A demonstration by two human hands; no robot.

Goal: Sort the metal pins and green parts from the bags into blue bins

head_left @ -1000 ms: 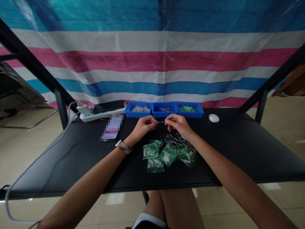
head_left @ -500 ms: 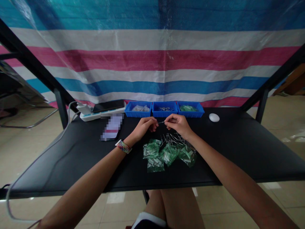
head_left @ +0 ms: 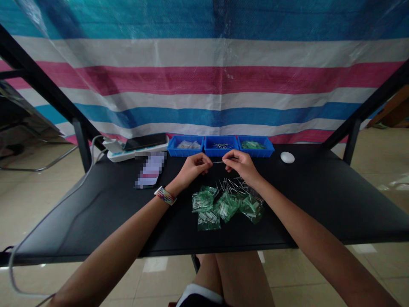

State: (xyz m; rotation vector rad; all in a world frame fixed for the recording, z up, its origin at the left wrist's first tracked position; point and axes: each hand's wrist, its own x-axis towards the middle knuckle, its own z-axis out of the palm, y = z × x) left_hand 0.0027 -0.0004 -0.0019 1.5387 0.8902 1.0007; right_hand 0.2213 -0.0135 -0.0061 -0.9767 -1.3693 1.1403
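My left hand (head_left: 193,167) and my right hand (head_left: 240,165) meet above the black table (head_left: 96,213), both pinched on the ends of one thin metal pin (head_left: 218,162) held level between them. Just below the hands lies a loose heap of similar pins (head_left: 231,186). In front of that heap sit several small green plastic bags (head_left: 223,207). A coloured band is on my left wrist.
Three blue trays (head_left: 220,146) line the table's far edge, holding clear bags, pins and green bags. A white power strip with a phone on it (head_left: 140,147) lies at the back left, a card beside it. A white round object (head_left: 287,157) sits at the back right.
Both hands stay together on the pin; the left hand's fingers shifted slightly toward the right hand. Nothing else moved.
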